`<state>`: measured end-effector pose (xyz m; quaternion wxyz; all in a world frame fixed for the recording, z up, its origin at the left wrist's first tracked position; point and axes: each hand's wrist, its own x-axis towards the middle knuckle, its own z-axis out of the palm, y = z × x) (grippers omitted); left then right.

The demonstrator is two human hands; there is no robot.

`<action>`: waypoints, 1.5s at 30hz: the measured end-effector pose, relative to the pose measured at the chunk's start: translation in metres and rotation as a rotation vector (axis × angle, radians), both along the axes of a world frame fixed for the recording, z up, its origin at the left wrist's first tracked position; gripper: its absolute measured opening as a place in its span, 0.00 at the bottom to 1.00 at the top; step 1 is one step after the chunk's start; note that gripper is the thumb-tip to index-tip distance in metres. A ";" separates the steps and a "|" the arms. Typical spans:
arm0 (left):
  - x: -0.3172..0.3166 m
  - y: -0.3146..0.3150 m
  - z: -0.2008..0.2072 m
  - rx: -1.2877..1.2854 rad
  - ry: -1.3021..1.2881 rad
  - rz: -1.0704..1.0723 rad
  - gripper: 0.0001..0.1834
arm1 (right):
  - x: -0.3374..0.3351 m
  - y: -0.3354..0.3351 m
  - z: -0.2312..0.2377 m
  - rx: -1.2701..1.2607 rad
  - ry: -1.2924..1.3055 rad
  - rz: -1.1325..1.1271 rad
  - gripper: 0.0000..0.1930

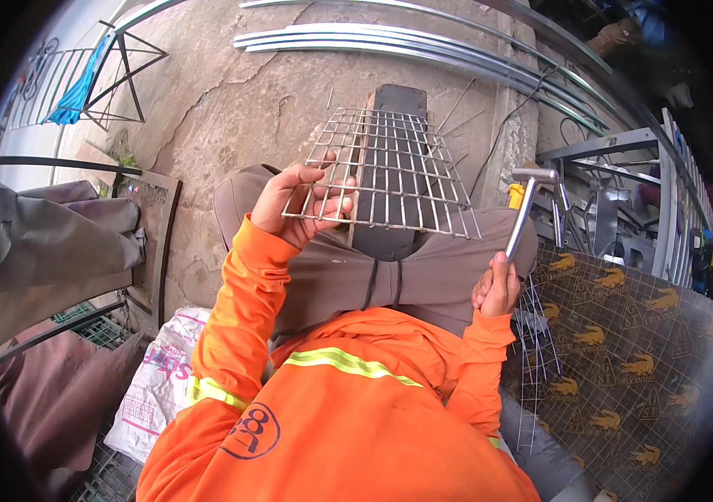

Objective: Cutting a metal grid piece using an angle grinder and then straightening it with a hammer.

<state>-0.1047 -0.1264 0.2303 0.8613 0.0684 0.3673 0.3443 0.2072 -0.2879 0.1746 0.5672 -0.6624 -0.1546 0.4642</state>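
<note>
My left hand (293, 201) grips the left near corner of a wire mesh panel (381, 225), fingers curled through its openings. The panel is a grid of thin metal rods, wider at the near edge in this view. It lies over or just above a long dark block (401, 99) with a wooden side, between my knees; whether it touches the block I cannot tell. Closed round the handle of a metal hammer (523, 216), my right hand (497, 286) is over my right thigh. The hammer's head points up, apart from the mesh and to its right.
Long silvery metal tubes (365, 38) lie across the concrete floor ahead. To my right are a printed dark board (624, 368) and more wire mesh (534, 335). A metal frame (607, 146) stands beyond. A white sack (155, 381) and draped grey cloth (47, 243) are at left.
</note>
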 end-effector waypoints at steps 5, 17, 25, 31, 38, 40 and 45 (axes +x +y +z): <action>-0.002 0.018 0.004 -0.068 -0.351 0.175 0.31 | 0.000 0.017 0.001 -0.059 0.093 0.009 0.17; 0.000 0.049 -0.015 -0.057 -0.575 0.102 0.34 | -0.005 0.018 0.002 -0.087 0.012 0.114 0.18; -0.009 0.051 -0.023 -0.067 -0.701 0.059 0.33 | -0.004 0.021 0.004 -0.107 0.011 0.103 0.17; -0.018 0.055 -0.024 -0.076 -0.720 0.072 0.33 | -0.001 0.019 0.005 -0.117 -0.050 0.168 0.20; -0.033 0.056 -0.026 -0.116 -0.680 0.089 0.35 | 0.002 0.018 0.005 -0.125 -0.080 0.179 0.20; -0.035 0.056 -0.028 -0.137 -0.696 0.081 0.35 | 0.003 0.018 0.004 -0.108 -0.103 0.191 0.20; -0.038 0.051 -0.030 -0.182 -0.753 0.094 0.37 | 0.006 0.018 0.002 -0.118 -0.092 0.200 0.21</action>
